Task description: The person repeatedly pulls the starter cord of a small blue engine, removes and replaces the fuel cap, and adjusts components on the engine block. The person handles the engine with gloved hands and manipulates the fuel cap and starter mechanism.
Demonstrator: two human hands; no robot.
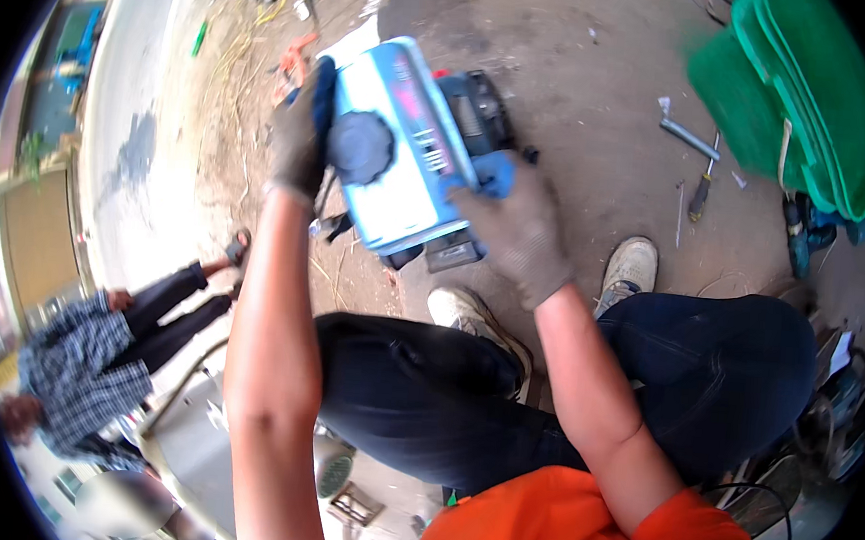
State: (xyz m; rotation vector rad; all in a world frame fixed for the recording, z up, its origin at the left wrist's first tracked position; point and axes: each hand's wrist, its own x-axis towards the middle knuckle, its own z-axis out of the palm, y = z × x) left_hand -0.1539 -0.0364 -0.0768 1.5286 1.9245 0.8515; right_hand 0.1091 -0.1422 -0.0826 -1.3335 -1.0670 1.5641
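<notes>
A small portable generator [397, 197] with a blue fuel tank on top and a round dark cap [361, 148] is in front of me, slightly blurred. My left hand [301, 140], in a grey-brown work glove with dark fingertips, grips the tank's left edge. On the opposite side my right hand [521, 221], gloved alike, is closed round the near right corner, its fingers partly hidden. Black engine parts [479, 113] stick out on the right of the tank. Whether the machine touches the ground cannot be made out.
A green plastic tub or stack [795, 105] stands at the right, with a power tool [796, 235] below it. A screwdriver [701, 193] and metal tube [689, 138] lie on the ground. My shoes [631, 264] are close by. Another person [95, 357] is at the left.
</notes>
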